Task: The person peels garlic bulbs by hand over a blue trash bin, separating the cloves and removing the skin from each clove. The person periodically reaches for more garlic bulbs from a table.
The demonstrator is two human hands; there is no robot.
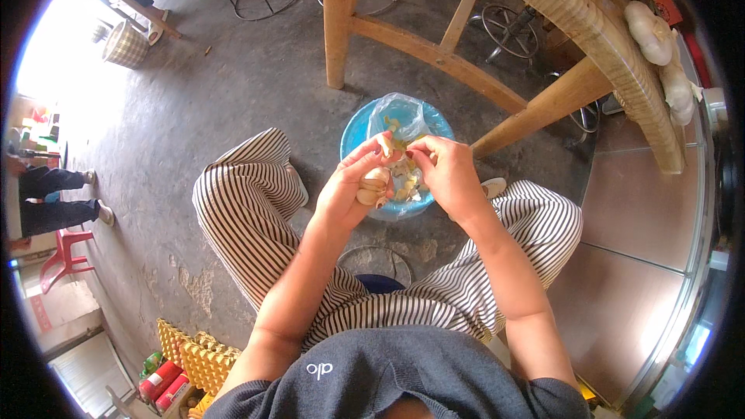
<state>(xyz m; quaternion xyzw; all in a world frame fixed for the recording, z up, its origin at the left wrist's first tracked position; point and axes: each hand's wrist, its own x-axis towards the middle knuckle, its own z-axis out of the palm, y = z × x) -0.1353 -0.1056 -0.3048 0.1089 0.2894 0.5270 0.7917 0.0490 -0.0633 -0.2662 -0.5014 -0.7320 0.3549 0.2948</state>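
My left hand [344, 191] holds a partly broken garlic bulb [372, 187] against its palm, with cloves showing on the near side. Between the thumb and forefinger of that hand is a single garlic clove [385, 145]. My right hand [453, 173] is just to the right, its thumb and forefinger pinched together; whether a bit of skin is between them is too small to tell. Below both hands stands a round blue plastic basin [353, 128] lined with a clear plastic bag [401, 107]. Garlic skins and scraps [407, 179] lie inside the bag.
A wooden table [436, 61] stands ahead on the right, with whole garlic bulbs [649, 32] on top. Yellow egg trays [206, 361] and red cylinders [160, 381] are at lower left. Another person's legs [61, 198], a red stool [67, 259] and a checked bin [126, 45] are farther left.
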